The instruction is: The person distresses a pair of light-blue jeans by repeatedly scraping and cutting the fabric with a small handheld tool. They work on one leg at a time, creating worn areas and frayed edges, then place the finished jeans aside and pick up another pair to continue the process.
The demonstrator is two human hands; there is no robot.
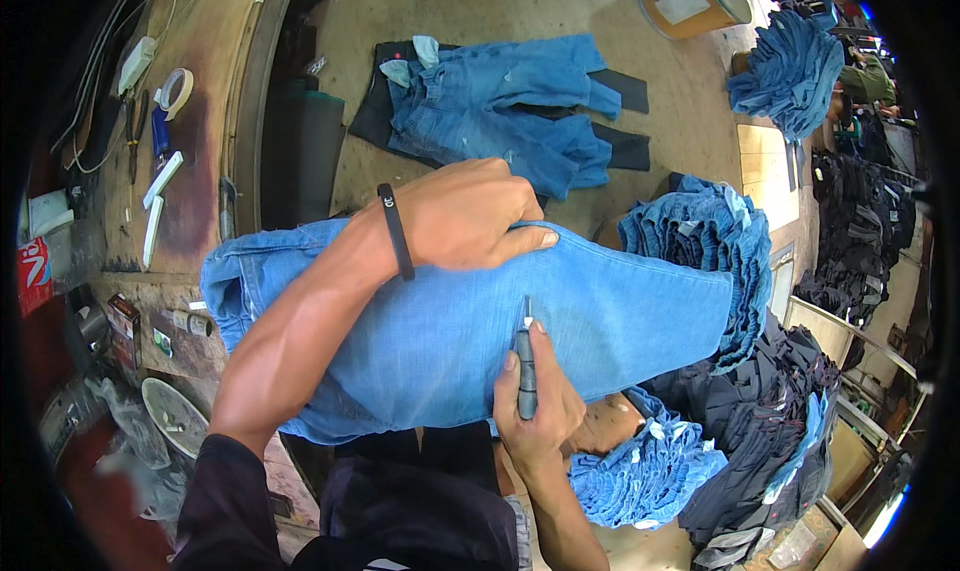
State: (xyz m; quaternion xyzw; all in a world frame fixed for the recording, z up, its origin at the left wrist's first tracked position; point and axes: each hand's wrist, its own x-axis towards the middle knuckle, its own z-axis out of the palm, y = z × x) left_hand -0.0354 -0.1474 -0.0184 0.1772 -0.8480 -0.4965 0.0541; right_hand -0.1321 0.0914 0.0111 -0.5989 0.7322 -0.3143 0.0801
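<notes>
A pair of light blue denim jeans (640, 291) stretches across in front of me, its gathered waist at the left and its leg ends at the right. My left hand (470, 216), with a black band at the wrist, is closed on the upper edge of the jeans, thumb lying on the cloth. From below, my right hand (545, 401) grips a pen-shaped tool (526, 376) with a grey handle and a thin metal tip. The tip points away from me, over the middle of the denim; whether it touches the cloth I cannot tell.
Beyond lie blue jeans (500, 101) over a dark pair. Stacks of folded denim (700, 241) and dark garments (770, 411) stand at the right, with more denim (645, 471) nearer. A wooden bench (200, 31) at the left carries tape (177, 93) and pliers (133, 136). A drum (695, 6) stands far right.
</notes>
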